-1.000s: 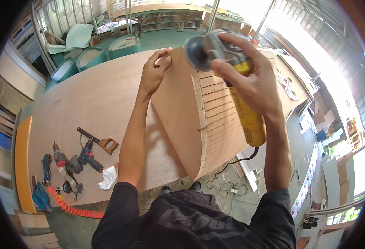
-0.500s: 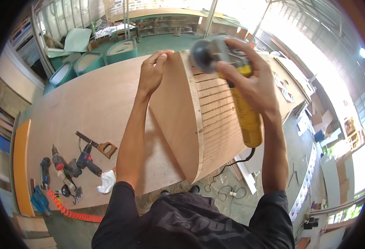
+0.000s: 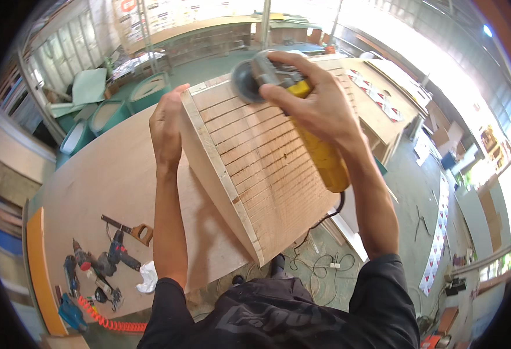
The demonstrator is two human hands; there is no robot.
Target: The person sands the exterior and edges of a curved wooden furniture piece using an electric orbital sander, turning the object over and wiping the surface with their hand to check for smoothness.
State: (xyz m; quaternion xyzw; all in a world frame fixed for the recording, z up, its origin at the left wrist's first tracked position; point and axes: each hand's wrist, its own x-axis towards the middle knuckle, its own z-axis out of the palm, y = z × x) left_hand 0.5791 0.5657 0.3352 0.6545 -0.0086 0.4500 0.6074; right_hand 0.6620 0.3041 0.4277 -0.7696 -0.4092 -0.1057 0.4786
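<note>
My right hand [image 3: 319, 102] is wrapped round a yellow angle grinder [image 3: 319, 154], lifted over the far part of a wooden piece. The grinder's round disc [image 3: 245, 82] looks blurred; I cannot tell whether it touches the wood. The wooden piece [image 3: 267, 168] has a curved plywood face crossed by rows of dark parallel slots, and a thick pale edge strip [image 3: 223, 180] along its left side. At the far left corner my left hand [image 3: 166, 128] grips this piece, its fingers partly hidden behind the side panel. A dark cord [image 3: 325, 220] hangs from the grinder's lower end.
The piece rests on a broad plywood-topped table [image 3: 104, 186]. To the left lie a handsaw [image 3: 129, 228], cordless drills [image 3: 119, 253], crumpled white paper [image 3: 147, 277] and an orange coiled hose [image 3: 107, 323]. Green tubs [image 3: 109, 116] stand beyond. Cables [image 3: 325, 267] trail over the floor near my feet.
The wooden piece has turned and tipped, so more of its slotted face shows. My left hand has shifted left with its corner, and the grinder has moved left too.
</note>
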